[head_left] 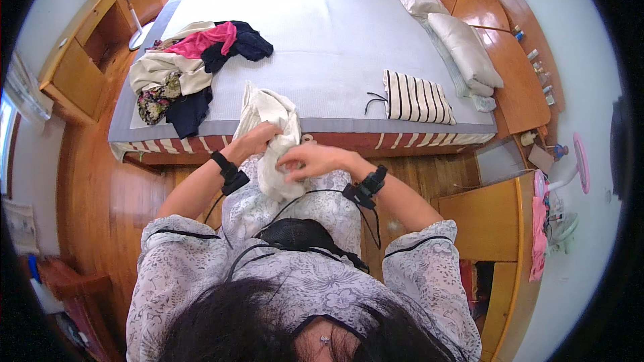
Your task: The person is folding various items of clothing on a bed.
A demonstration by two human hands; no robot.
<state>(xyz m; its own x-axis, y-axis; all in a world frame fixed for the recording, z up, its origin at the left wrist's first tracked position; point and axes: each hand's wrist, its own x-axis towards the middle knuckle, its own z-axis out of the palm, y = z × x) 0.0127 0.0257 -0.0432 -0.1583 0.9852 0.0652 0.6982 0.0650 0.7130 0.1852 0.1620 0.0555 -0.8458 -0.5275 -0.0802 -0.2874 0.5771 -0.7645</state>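
Note:
A white, textured-looking garment (272, 108) lies partly on the front edge of the bed and hangs down over my lap. My left hand (258, 139) is closed on its left side near the bed edge, the fingers bunching the cloth. Lower down, my right hand (312, 162) curls its fingers against the garment's hanging part from the right; its fingertips are partly lost in the folds. What kind of garment it is, I cannot tell. To the left on the bed lies a loose pile of clothes (178, 70) in cream, pink, dark navy and a floral print.
The bed (315, 33) has a pale sheet. A striped drawstring pouch (417, 98) lies toward its right, near two pillows (463, 47). A wooden cabinet (486, 221) stands at right, a fan (127, 0) at far left. Cables (322, 192) run between my wrist straps and a black waist pouch (298, 233).

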